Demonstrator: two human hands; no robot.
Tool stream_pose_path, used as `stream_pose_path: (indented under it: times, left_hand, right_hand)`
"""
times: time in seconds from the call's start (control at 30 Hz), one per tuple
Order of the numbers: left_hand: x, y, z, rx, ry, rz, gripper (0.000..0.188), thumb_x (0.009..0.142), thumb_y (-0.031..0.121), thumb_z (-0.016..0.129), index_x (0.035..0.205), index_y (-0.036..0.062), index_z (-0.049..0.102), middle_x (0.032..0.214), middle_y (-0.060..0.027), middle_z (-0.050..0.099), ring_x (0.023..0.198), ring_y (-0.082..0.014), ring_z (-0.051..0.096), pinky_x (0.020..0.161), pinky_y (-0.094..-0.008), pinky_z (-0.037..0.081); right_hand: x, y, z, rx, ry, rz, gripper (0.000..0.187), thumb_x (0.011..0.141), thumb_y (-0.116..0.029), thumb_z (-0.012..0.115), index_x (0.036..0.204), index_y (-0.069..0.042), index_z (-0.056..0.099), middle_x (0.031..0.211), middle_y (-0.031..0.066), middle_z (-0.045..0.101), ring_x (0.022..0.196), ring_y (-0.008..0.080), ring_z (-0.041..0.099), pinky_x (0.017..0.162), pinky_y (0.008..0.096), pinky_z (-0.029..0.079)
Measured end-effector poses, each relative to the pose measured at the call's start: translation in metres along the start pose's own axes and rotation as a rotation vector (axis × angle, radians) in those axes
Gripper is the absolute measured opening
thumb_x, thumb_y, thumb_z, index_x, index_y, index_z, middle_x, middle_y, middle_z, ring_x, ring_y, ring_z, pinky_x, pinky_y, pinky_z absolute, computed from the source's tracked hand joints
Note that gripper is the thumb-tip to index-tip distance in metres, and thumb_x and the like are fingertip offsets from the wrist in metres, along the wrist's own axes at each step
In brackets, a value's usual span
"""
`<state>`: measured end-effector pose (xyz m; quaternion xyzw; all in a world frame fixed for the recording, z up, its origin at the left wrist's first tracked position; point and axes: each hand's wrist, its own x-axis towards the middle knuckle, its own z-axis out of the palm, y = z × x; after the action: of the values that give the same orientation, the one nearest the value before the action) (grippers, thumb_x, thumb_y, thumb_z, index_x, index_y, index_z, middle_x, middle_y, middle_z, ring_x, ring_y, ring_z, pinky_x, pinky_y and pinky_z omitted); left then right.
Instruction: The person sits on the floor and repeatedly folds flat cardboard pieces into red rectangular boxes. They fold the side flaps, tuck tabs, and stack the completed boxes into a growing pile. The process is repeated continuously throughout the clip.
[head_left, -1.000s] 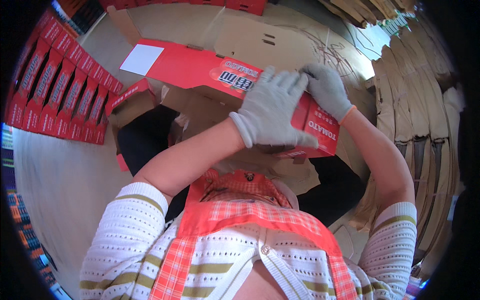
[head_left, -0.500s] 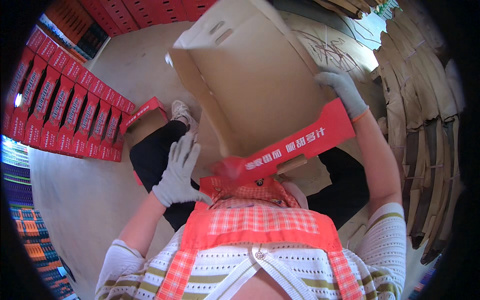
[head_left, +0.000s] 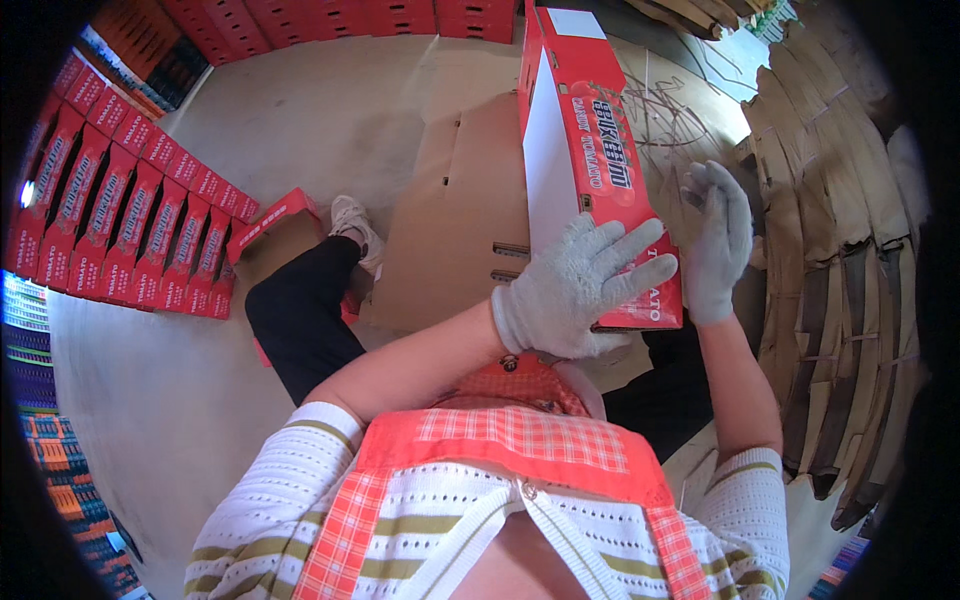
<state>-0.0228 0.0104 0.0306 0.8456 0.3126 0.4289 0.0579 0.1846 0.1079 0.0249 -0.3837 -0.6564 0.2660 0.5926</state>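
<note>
A red cardboard carton [head_left: 605, 150] with a white outer panel stands on its side in front of me, its long printed side facing up. My left hand [head_left: 580, 285], in a grey-white glove, reaches across to the carton's near end with its fingers spread. It overlaps the near corner; whether the palm presses on it I cannot tell. Just right of the same end is my right hand [head_left: 717, 240], also gloved, with fingers stretched out and pointing away from me. No object shows in either hand. The carton's inside is hidden.
Flat brown cardboard [head_left: 450, 190] with slots lies on the floor left of the carton. A small open red carton [head_left: 275, 225] sits by my left foot. Red cartons [head_left: 130, 210] are stacked at the left. Bundled brown cardboard sheets [head_left: 840, 250] stand at the right.
The carton, held tilted with its brown inside showing, has been turned and set on its side farther right. My right hand has let go. My left hand has moved right to its near end.
</note>
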Motion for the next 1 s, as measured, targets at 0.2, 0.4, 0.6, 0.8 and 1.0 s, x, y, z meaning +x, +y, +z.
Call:
stream_pose_path:
  times: [0.2,0.4,0.6,0.8,1.0]
  left_hand:
    - [-0.015,-0.002,0.045,-0.012,0.372,-0.321,0.144,0.050,0.054,0.087,0.152,-0.0004,0.000,0.152,-0.0361,0.006,0.141,-0.0524,0.012,0.113,-0.0558,0.018]
    - [-0.023,0.002,0.055,-0.251,0.106,-0.616,0.141,0.054,0.061,0.083,0.152,-0.0001,0.001,0.153,-0.0344,0.008,0.144,-0.0495,0.008,0.116,-0.0531,0.015]
    - [-0.031,-0.001,0.051,-0.401,-0.235,-0.557,0.134,0.057,0.052,0.087,0.151,0.0010,0.006,0.153,-0.0271,0.019,0.143,-0.0406,0.020,0.119,-0.0428,0.017]
    - [-0.058,0.000,0.016,-0.342,0.196,-0.652,0.138,0.059,0.050,0.087,0.152,0.0019,-0.003,0.156,-0.0267,0.008,0.145,-0.0408,0.009,0.119,-0.0431,0.016]
    - [-0.059,0.006,0.022,-0.696,0.143,-0.556,0.099,0.078,0.040,0.073,0.150,0.0064,0.014,0.152,-0.0193,0.023,0.140,-0.0319,0.026,0.113,-0.0407,0.029]
  right_hand:
    - [0.002,-0.088,0.020,-0.482,-0.745,-0.119,0.028,0.079,-0.016,0.071,0.099,-0.001,0.059,0.091,0.0163,0.063,0.083,0.0316,0.062,0.074,0.0391,0.049]
    - [0.024,-0.090,0.055,-0.670,-0.889,0.183,0.021,0.069,-0.016,0.070,0.071,-0.005,0.053,0.070,0.0164,0.057,0.071,0.0347,0.060,0.066,0.0426,0.048]
    - [0.012,-0.070,0.120,-0.620,-0.929,-0.641,0.014,0.074,-0.013,0.068,0.084,-0.008,0.060,0.083,0.0127,0.063,0.081,0.0325,0.062,0.072,0.0438,0.050]
    - [0.075,-0.073,0.151,-0.158,-0.256,0.088,0.022,0.084,-0.014,0.065,0.102,-0.001,0.061,0.090,0.0079,0.065,0.083,0.0178,0.064,0.075,0.0324,0.051]
    - [0.084,-0.036,0.156,-0.140,-0.799,0.288,0.019,0.083,-0.020,0.066,0.085,-0.001,0.063,0.078,0.0097,0.067,0.079,0.0255,0.068,0.073,0.0392,0.051]
